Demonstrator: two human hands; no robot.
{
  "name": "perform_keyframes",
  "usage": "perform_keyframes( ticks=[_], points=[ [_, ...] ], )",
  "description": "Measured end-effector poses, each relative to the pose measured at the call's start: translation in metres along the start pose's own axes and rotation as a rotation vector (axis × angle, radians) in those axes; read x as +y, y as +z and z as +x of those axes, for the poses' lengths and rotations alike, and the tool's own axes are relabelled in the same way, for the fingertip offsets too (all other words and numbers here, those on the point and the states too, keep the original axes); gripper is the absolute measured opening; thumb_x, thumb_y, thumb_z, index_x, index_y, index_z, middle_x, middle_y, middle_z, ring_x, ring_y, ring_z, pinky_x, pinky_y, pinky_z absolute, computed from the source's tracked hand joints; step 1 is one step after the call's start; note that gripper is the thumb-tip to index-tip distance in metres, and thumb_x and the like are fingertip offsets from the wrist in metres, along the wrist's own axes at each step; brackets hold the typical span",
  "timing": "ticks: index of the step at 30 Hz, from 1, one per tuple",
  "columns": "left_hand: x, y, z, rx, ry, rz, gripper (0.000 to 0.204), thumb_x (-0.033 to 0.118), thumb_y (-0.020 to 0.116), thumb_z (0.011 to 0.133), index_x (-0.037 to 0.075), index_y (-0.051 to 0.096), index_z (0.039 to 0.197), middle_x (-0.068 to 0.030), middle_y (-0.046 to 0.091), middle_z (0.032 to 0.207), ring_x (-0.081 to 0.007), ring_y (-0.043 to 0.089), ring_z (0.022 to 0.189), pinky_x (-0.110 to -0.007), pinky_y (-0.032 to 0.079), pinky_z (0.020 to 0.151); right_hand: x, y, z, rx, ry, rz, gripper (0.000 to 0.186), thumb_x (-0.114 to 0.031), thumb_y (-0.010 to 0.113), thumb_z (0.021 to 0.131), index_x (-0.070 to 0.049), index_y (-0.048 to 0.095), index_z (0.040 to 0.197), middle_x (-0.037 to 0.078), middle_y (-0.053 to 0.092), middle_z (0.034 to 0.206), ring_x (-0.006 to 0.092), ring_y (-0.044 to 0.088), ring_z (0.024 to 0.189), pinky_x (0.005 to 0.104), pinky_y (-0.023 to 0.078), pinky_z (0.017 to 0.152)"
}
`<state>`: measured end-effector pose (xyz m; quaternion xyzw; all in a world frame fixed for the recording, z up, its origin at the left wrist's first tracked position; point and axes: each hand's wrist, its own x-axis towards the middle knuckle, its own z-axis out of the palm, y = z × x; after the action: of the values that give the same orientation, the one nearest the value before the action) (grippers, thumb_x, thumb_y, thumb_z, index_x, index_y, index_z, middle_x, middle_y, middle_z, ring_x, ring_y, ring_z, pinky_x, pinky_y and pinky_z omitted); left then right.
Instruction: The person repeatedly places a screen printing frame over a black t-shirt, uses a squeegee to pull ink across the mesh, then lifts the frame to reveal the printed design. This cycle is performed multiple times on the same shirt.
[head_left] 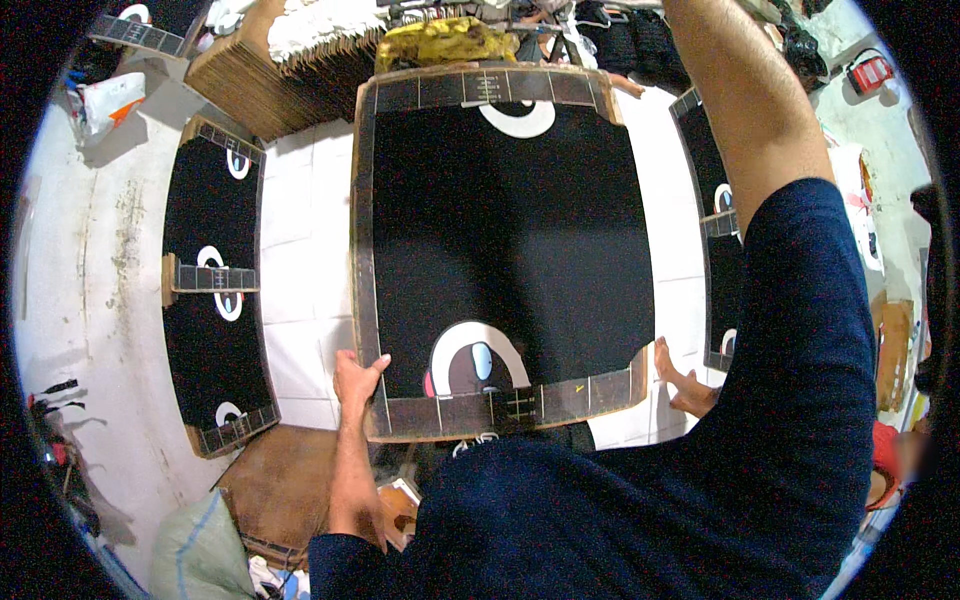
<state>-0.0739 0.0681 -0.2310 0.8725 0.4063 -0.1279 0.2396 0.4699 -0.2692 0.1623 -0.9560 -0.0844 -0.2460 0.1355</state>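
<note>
A large rectangular panel (pixel 510 220) with a black face lies in front of me. Dark marked strips and a thin wooden edge border it, and white-ringed eye prints show at its far and near ends. My left hand (pixel 358 380) grips its near left edge, thumb over the border. My right forearm (pixel 745 90), large and close, rises from a navy sleeve past the top of the picture, so my right hand is hidden. Beside the panel's near right edge is another hand (pixel 688 390), fingers apart; its arm disappears behind my sleeve, and whose it is does not show for certain.
Similar black panels with eye prints stand to the left (pixel 205 320) and right (pixel 725 290). Stacked brown cardboard (pixel 310 85) and a yellow bundle (pixel 445 42) lie beyond. Near left are a brown board (pixel 285 480) and a pale sack (pixel 200 550). Something red (pixel 885 465) shows at far right.
</note>
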Motion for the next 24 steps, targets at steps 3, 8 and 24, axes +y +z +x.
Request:
perform_keyframes(
  ticks=[3,8,24],
  points=[
    [-0.005,0.011,0.009,-0.027,-0.008,-0.038,0.085,0.050,0.094,0.066,-0.003,0.055,0.119,-0.0235,0.069,0.108,-0.0408,0.067,0.104,-0.048,0.052,0.092,0.001,0.002,-0.003,0.203,-0.137,0.198,0.073,-0.059,0.058,0.088,-0.003,0.065,0.134,0.025,0.065,0.134,0.0391,0.063,0.125,0.0460,0.051,0.105],
    [-0.002,0.013,0.021,-0.099,0.052,-0.052,0.096,0.055,0.092,0.067,-0.007,0.052,0.128,-0.0298,0.055,0.135,-0.0421,0.055,0.127,-0.049,0.047,0.103,0.005,0.009,-0.003,0.037,0.000,0.118,0.068,-0.063,0.060,0.085,-0.003,0.077,0.109,0.024,0.072,0.118,0.0381,0.068,0.115,0.0469,0.053,0.100],
    [0.375,-0.047,0.072,-0.502,-0.232,-1.991,0.076,0.070,0.042,0.096,0.014,0.056,0.144,-0.0130,0.054,0.148,-0.0349,0.048,0.139,-0.060,0.041,0.112,0.066,0.153,-0.270,-0.029,-0.299,0.102,0.027,-0.036,0.075,0.085,-0.010,0.070,0.087,0.008,0.070,0.088,0.0295,0.064,0.088,0.0482,0.047,0.078]
  ],
)
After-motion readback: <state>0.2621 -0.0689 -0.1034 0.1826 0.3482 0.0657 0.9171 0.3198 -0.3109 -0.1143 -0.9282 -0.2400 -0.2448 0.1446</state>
